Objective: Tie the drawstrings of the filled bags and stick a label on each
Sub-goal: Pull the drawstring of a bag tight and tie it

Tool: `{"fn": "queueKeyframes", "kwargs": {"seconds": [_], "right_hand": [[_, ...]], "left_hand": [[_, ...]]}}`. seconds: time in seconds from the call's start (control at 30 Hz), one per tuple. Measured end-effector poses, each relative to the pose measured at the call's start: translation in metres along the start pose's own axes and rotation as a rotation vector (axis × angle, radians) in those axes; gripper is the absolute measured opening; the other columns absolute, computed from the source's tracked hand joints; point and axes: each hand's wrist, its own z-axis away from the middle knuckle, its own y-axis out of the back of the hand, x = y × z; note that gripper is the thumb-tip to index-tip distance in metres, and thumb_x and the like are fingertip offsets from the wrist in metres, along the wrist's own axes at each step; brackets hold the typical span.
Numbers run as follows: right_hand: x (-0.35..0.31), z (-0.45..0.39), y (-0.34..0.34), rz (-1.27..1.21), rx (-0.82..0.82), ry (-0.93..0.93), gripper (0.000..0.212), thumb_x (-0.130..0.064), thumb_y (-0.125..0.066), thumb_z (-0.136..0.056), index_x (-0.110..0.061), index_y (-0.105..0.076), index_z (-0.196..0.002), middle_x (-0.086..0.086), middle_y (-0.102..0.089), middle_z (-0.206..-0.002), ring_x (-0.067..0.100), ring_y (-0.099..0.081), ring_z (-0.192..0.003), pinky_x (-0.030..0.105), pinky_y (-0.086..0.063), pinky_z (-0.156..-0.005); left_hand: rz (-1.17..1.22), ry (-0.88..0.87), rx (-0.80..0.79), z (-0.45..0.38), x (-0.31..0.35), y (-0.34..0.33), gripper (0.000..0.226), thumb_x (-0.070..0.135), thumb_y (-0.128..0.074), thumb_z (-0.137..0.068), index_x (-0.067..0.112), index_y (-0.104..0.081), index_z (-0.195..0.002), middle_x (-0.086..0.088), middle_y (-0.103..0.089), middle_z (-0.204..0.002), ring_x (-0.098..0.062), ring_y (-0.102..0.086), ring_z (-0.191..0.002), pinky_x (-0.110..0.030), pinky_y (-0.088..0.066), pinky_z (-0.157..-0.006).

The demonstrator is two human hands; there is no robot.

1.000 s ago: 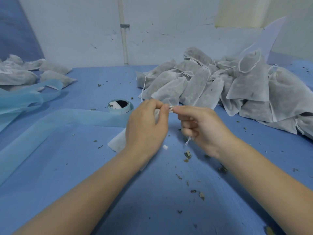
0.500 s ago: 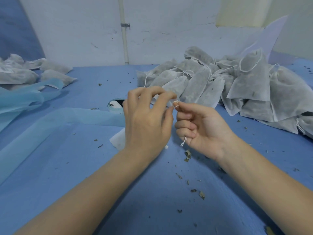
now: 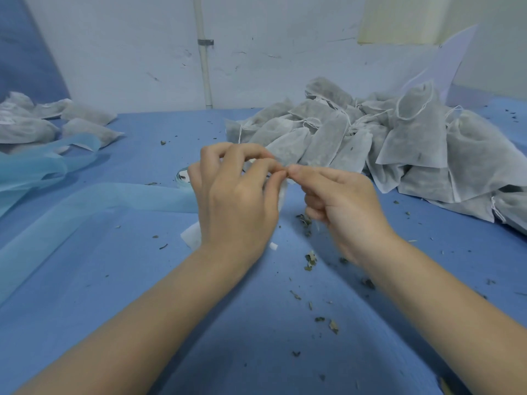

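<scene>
My left hand (image 3: 233, 201) and my right hand (image 3: 339, 203) meet fingertip to fingertip at the middle of the blue table, pinching a thin white drawstring between them. A white filled bag (image 3: 191, 236) lies under my left hand, mostly hidden, with one corner showing at the wrist. A big heap of grey-white filled bags (image 3: 399, 146) with loose drawstrings lies at the right back. The label roll (image 3: 181, 178) is nearly hidden behind my left hand.
A smaller group of bags (image 3: 42, 121) lies at the far left. A light blue strip of backing (image 3: 85, 201) curls across the left of the table. Dried leaf bits (image 3: 309, 259) are scattered in front. A white wall with a pipe (image 3: 204, 52) closes the back.
My left hand rose and its fingers spread over the bag's mouth, covering the label roll. My right hand's fingertips closed up against the left fingertips on the string.
</scene>
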Motion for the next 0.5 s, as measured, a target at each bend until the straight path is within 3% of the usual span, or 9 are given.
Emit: {"fn": "queueKeyframes", "kwargs": {"seconds": [0.1, 0.2, 0.27, 0.33, 0.43, 0.5], "right_hand": [[-0.002, 0.001, 0.001, 0.117, 0.017, 0.106, 0.010, -0.023, -0.072, -0.083, -0.017, -0.076, -0.077, -0.008, -0.054, -0.056, 0.008, -0.048, -0.052, 0.019, -0.045, -0.055], [0.000, 0.001, -0.001, 0.173, 0.012, 0.172, 0.010, -0.024, -0.067, -0.088, -0.023, -0.072, -0.079, -0.014, -0.069, -0.075, -0.001, -0.061, -0.074, 0.011, -0.047, -0.074], [0.002, 0.000, -0.004, 0.154, -0.021, 0.184, 0.010, -0.022, -0.059, -0.093, -0.021, -0.066, -0.086, -0.015, -0.071, -0.081, -0.003, -0.063, -0.084, 0.010, -0.047, -0.080], [0.004, 0.001, -0.008, 0.108, -0.050, 0.183, 0.012, -0.020, -0.052, -0.097, -0.019, -0.058, -0.087, -0.014, -0.068, -0.073, -0.002, -0.064, -0.082, 0.016, -0.047, -0.084], [0.004, 0.001, -0.014, 0.063, -0.055, 0.206, 0.016, -0.017, -0.047, -0.099, -0.018, -0.052, -0.084, -0.015, -0.063, -0.060, -0.003, -0.060, -0.064, 0.015, -0.046, -0.068], [0.005, 0.001, -0.016, 0.091, -0.020, 0.237, 0.019, -0.017, -0.049, -0.099, -0.020, -0.051, -0.081, -0.015, -0.057, -0.051, -0.002, -0.052, -0.054, 0.018, -0.047, -0.063]], "left_hand": [[0.071, 0.157, -0.136, -0.002, 0.003, 0.001, 0.010, 0.026, -0.065, -0.087, 0.021, -0.072, -0.082, 0.006, -0.055, -0.102, -0.024, -0.040, -0.106, -0.031, -0.022, -0.084], [0.214, 0.354, -0.268, -0.008, 0.007, 0.003, 0.014, 0.036, -0.062, -0.087, 0.042, -0.062, -0.075, 0.014, -0.039, -0.086, -0.011, -0.028, -0.098, -0.022, -0.018, -0.081], [0.271, 0.425, -0.321, -0.012, 0.010, 0.005, 0.024, 0.037, -0.060, -0.087, 0.046, -0.054, -0.065, 0.015, -0.040, -0.078, -0.012, -0.033, -0.097, -0.028, -0.024, -0.087], [0.323, 0.477, -0.349, -0.016, 0.013, 0.008, 0.031, 0.034, -0.061, -0.087, 0.045, -0.054, -0.059, 0.017, -0.050, -0.072, -0.016, -0.044, -0.102, -0.038, -0.033, -0.096], [0.370, 0.540, -0.369, -0.021, 0.015, 0.011, 0.034, 0.032, -0.063, -0.086, 0.043, -0.058, -0.054, 0.025, -0.058, -0.065, -0.021, -0.052, -0.104, -0.047, -0.037, -0.098], [0.402, 0.567, -0.373, -0.024, 0.015, 0.012, 0.032, 0.031, -0.064, -0.086, 0.039, -0.060, -0.055, 0.020, -0.054, -0.053, -0.032, -0.052, -0.099, -0.054, -0.037, -0.097]]}}
